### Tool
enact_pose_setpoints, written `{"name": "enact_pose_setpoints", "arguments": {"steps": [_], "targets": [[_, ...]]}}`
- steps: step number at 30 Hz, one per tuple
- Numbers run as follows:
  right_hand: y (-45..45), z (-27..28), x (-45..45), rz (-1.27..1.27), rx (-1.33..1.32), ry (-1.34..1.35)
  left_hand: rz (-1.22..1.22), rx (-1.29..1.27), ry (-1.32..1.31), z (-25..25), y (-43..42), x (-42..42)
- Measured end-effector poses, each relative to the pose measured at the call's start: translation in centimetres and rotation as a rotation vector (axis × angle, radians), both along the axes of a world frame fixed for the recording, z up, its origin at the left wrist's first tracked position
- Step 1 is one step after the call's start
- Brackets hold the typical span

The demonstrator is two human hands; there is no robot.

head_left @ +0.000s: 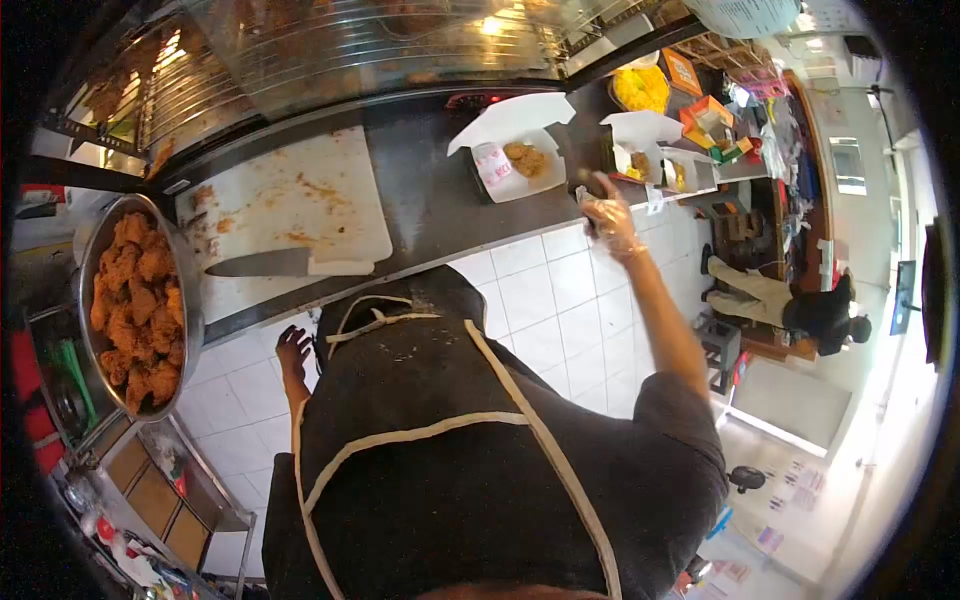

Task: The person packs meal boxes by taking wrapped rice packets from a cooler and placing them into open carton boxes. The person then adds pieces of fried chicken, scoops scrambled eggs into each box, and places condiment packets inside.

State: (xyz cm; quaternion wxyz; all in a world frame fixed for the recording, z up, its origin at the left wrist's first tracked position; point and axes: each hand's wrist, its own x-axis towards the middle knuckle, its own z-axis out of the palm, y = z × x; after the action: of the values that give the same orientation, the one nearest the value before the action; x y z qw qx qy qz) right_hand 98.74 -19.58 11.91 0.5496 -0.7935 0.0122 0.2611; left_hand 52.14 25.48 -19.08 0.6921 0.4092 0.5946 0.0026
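Observation:
My right hand [612, 222], in a clear plastic glove, is over the counter's front edge, just right of an open white box [545, 180] with fried pieces [525, 158] and a pink-and-white packet [492, 165]. Its fingers are closed around something small and dark that I cannot make out. My left hand [293, 350] hangs below the counter's edge beside my apron, fingers apart, holding nothing. Between the hands' far sides lies a white cutting board [350, 190] with crumbs and smears, a large knife [265, 263] along its front.
A steel bowl [190, 290] of fried chicken [140, 305] stands at the left. Another open box [645, 128] and yellow food [642, 90] are farther right. A glass display case [330, 50] borders the counter's back. A person [815, 312] stands at the far right.

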Motion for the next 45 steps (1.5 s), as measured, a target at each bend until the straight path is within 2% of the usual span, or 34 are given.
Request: {"name": "enact_pose_setpoints", "arguments": {"steps": [1,3,5,7,9,11,12,13,15,17,19,21,22,23,25,26,27,28,29,31,32,33,34,35,37,38,39,41,43,45], "targets": [[-0.5,1.0,1.6,0.142,-0.175,-0.097,-0.024,0.018,0.022,0.5,-0.3,0.0],[1.2,3.3,3.9,0.262,-0.090,-0.313,0.011,0.009,0.049,2.2,-1.1,-0.4],[4.7,5.5,5.7,0.433,-0.218,-0.585,0.056,0.003,0.083,2.9,-2.1,-0.8],[8.1,6.2,6.8,0.475,-0.751,-0.270,0.093,0.004,0.174,3.3,-3.6,-2.0],[8.5,0.8,7.5,0.559,-0.798,-0.339,0.164,-0.011,0.194,3.6,-5.2,-2.8],[8.5,-7.2,7.3,0.690,-0.861,-0.503,0.240,0.019,0.047,4.0,-7.4,-5.0],[11.3,-9.9,8.9,0.736,-0.861,-0.638,0.297,-0.024,0.034,1.5,-7.4,-6.7],[10.1,-10.8,7.0,0.742,-0.873,-0.604,0.301,0.059,-0.033,2.3,-8.7,-6.9],[11.2,-10.6,7.7,0.648,-0.982,-0.545,0.337,0.000,-0.020,-0.1,-10.1,-7.6],[10.6,-9.8,7.1,0.614,-0.957,-0.575,0.332,-0.026,-0.006,-3.8,-11.3,-9.5],[10.4,-7.6,8.2,0.654,-0.729,-0.375,0.266,-0.019,-0.026,-9.9,-11.8,-11.4],[5.5,-11.1,12.5,0.960,-0.602,-0.528,0.112,0.041,-0.054,-13.9,-11.5,-12.3],[5.2,-10.3,13.2,0.924,-0.523,-0.591,0.013,0.097,-0.073,-12.0,-10.7,-10.3],[4.5,-9.7,13.7,0.896,-0.515,-0.491,-0.109,0.180,-0.103,-9.5,-10.0,-8.5],[3.3,-8.5,14.5,0.824,-0.505,-0.300,-0.126,0.196,-0.171,-7.4,-9.1,-6.8],[5.2,-5.5,12.3,0.737,-0.615,-0.254,-0.133,0.211,-0.235,-6.6,-8.7,-6.4],[8.2,-3.0,9.4,0.725,-0.711,-0.318,-0.134,0.228,-0.298,-6.0,-8.1,-5.9],[11.2,-0.5,6.4,0.711,-0.809,-0.376,0.021,0.130,-0.230,-13.7,-7.6,-10.3],[10.6,-8.5,8.0,0.813,-1.206,-0.303,0.190,0.025,-0.186,-11.7,-7.7,-9.5],[9.4,-14.2,5.3,0.623,-0.968,-0.637,0.359,-0.060,-0.187,-1.9,-7.2,-5.8],[10.9,-13.3,5.6,0.631,-0.947,-0.654,0.315,-0.057,-0.063,0.5,-6.5,-3.7],[10.6,-10.8,5.8,0.668,-0.924,-0.455,0.221,0.060,-0.133,-3.8,-6.9,-5.7],[9.9,-8.9,7.0,0.689,-0.737,-0.312,0.139,0.182,-0.203,-8.1,-7.2,-7.7],[9.0,-7.2,8.3,0.693,-0.560,-0.152,0.245,0.103,-0.138,-5.6,-7.3,-7.0],[8.5,-5.1,8.9,0.421,-0.024,0.162,0.349,0.030,-0.079,-2.8,-8.3,-6.8],[8.8,-4.2,8.4,0.310,0.097,0.187,0.384,0.014,-0.074,-2.6,-8.8,-7.0],[10.3,-1.6,6.8,0.302,0.130,0.194,0.412,-0.002,-0.073,-2.9,-9.6,-7.4],[14.2,2.1,3.1,0.445,0.060,0.388,0.456,-0.029,-0.083,-3.9,-10.9,-8.7],[18.7,-1.0,-0.8,0.619,-0.020,0.172,0.512,-0.049,-0.103,-6.5,-12.0,-10.5],[24.6,-6.4,-4.7,0.863,-0.006,0.323,0.565,-0.069,-0.152,-10.5,-12.5,-12.2]]}}
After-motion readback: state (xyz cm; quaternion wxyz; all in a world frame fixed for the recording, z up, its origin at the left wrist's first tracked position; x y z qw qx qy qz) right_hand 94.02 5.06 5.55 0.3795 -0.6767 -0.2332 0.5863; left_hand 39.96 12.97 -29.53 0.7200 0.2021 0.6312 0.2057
